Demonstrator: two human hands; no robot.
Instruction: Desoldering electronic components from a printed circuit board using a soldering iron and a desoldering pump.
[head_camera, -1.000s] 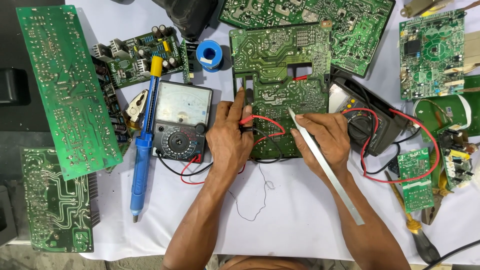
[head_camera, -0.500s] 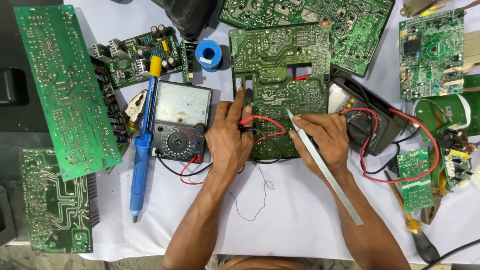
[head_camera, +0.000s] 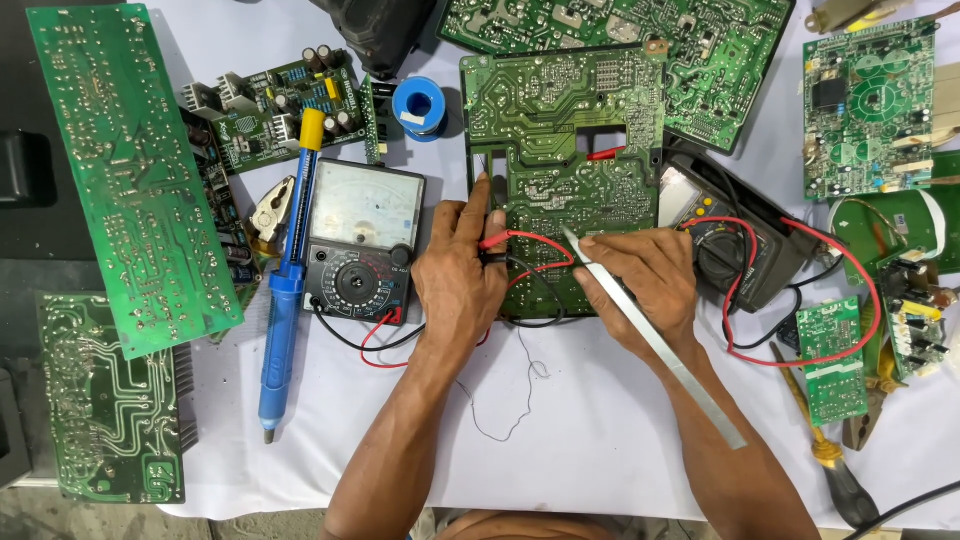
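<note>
Left hand (head_camera: 458, 270) flat on the left edge of a green circuit board (head_camera: 560, 150), forefinger stretched up along it, other fingers loosely curled over red and black probe leads (head_camera: 525, 240). Right hand (head_camera: 640, 280) pinched around long metal tweezers (head_camera: 650, 335), tip touching the board just beyond the fingertips. Analog multimeter (head_camera: 360, 240) just left of the left hand's fingers.

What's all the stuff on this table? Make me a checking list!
Surface: white cloth, crowded.
Job's things: green board under both hands; flat metal blade.
Clutter: analog meter, blue solder sucker, solder spool, many spare boards.
Grippers: left hand rests on the board; right hand holds the blade.
Cables: red and black leads run under the hands.
Surroundings: second meter at the right; dark floor at the left.
</note>
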